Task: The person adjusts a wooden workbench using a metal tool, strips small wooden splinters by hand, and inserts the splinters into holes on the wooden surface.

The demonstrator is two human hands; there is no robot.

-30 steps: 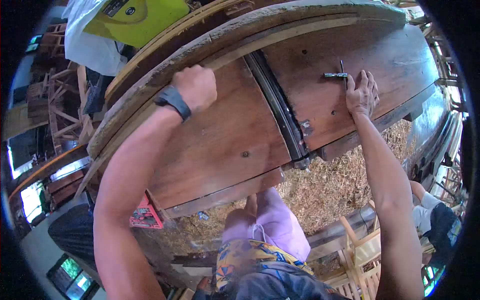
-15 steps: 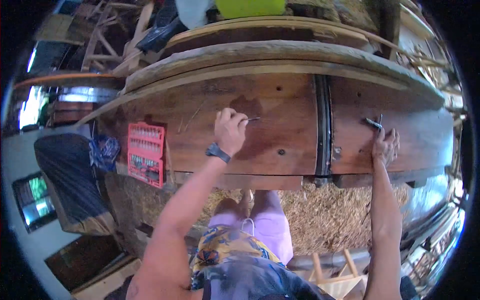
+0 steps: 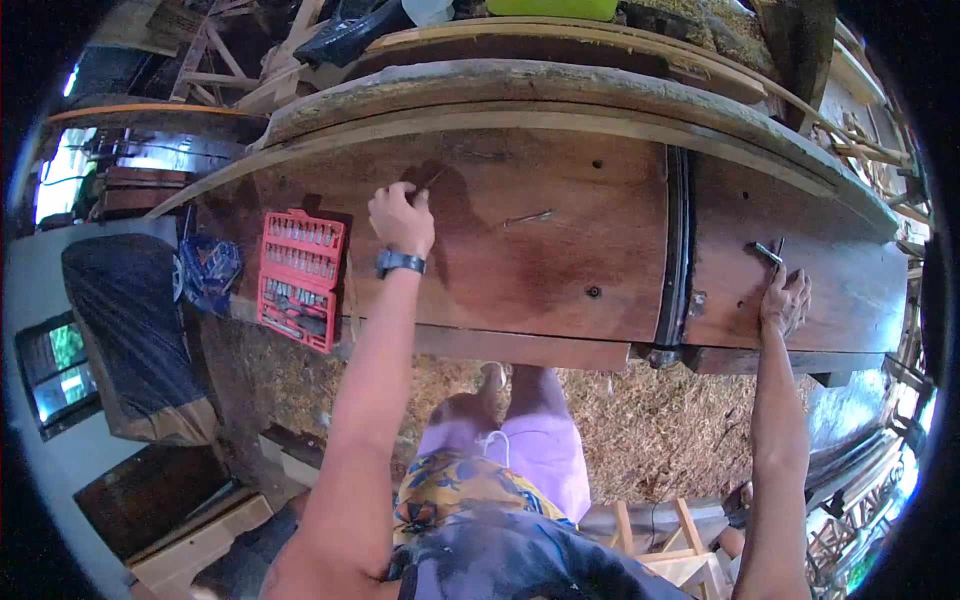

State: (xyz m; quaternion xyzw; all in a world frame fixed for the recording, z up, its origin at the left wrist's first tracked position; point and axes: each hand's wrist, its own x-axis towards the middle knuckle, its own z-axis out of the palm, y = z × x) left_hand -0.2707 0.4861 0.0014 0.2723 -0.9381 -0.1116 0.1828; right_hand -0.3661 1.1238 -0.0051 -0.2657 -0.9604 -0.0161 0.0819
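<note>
My left hand (image 3: pixel 402 218) is over the left part of a reddish-brown wooden panel (image 3: pixel 560 270). Its fingers are pinched around a thin, dark stick-like piece (image 3: pixel 436 177), too fine to identify. A short, slim metal tool (image 3: pixel 528 217) lies loose on the wood to the right of that hand. On the panel's right section, my right hand (image 3: pixel 788 302) rests low with its fingers closed on a T-shaped metal tool (image 3: pixel 768 252), whose silver head points up and left. Left of both hands, an open red socket set case (image 3: pixel 337 284) holds rows of sockets and bits.
A dark metal strip (image 3: pixel 677 250) crosses the panel between the hands. Several small dark holes, one at a round fitting (image 3: pixel 593 292), mark the wood. A thick rough-edged plank (image 3: pixel 560 82) borders the far side. Wood shavings (image 3: pixel 660 425) cover the floor below.
My left hand has let go of the slim metal tool and moved left, now pinching a thin stick-like piece. The right hand still grips the T-shaped tool. The view has shifted slightly.
</note>
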